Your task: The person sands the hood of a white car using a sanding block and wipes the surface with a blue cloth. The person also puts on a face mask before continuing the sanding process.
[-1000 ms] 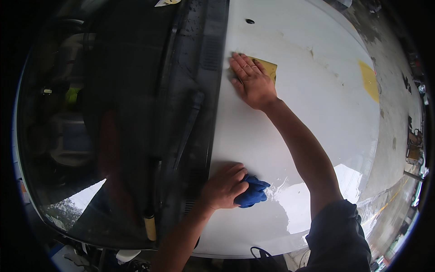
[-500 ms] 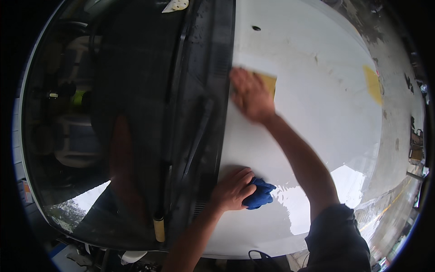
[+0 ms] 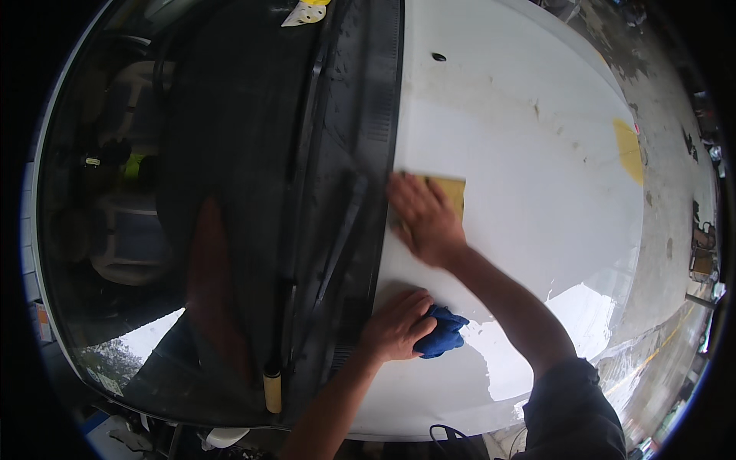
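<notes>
On the pale car hood (image 3: 529, 192), my right hand (image 3: 425, 218) lies open and flat over a square yellow sheet (image 3: 451, 192) beside the dark cowl panel (image 3: 360, 92); its fingers are slightly blurred. Lower down, my left hand (image 3: 395, 330) rests on the hood with fingers curled round a crumpled blue cloth (image 3: 442, 332). A small black fitting (image 3: 438, 57) sits farther up the hood, where faint dirty marks show.
The dark windshield (image 3: 215, 130) and wiper (image 3: 341, 234) are at left. A cylinder with a tan grip (image 3: 272, 392) stands near the lower windshield, a yellow-and-white item (image 3: 305, 14) above. A yellow patch (image 3: 627, 149) marks the hood's far edge; concrete floor (image 3: 665, 199) lies beyond.
My right hand and the yellow sheet have moved down along the hood's edge by the cowl, nearer my left hand. The whole view has shifted slightly.
</notes>
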`<state>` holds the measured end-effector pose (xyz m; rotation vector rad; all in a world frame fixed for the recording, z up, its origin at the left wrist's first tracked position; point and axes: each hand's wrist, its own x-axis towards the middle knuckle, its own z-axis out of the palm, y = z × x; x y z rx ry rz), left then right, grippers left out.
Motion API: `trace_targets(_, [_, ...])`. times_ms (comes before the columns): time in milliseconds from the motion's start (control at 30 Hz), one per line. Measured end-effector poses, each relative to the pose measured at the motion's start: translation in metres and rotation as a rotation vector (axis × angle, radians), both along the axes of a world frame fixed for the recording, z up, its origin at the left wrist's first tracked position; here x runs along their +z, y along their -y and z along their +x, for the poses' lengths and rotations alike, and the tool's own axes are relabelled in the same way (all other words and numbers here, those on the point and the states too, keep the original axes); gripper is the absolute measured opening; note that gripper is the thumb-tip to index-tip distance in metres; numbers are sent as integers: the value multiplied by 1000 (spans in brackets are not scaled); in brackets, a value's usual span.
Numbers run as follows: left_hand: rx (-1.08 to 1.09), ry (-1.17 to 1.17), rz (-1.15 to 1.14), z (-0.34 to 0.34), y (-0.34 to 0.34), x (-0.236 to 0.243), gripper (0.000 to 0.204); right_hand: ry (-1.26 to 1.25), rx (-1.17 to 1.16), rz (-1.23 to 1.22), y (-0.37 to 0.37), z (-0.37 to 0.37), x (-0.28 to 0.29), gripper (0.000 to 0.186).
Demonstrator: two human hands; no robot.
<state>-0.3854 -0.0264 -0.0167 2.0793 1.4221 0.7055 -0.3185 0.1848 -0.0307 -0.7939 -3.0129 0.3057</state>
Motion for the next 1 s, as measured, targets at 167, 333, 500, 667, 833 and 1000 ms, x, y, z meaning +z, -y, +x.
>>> trace_targets(167, [-8,41,58,4,-8,-2,83,-275,-135,95,-94,-21,-15,59])
trace_targets(333, [6,13,49,10,-8,-7,87,-256,-259,44,-97,-32,-12,62])
trace_targets(500, [71,30,9,1,0,2,81,63,39,-93,-4,5,7,64])
trace_targets(667, [16,137,71,17,-20,-5,76,-261,-271,100,-149,-33,-5,58])
trace_targets(833, [46,9,17,7,1,-2,87,100,-13,-23,1,7,-8,75])
trace_targets(1000, [54,-14,26,6,6,-1,86,142,6,3,-50,16,-6,69])
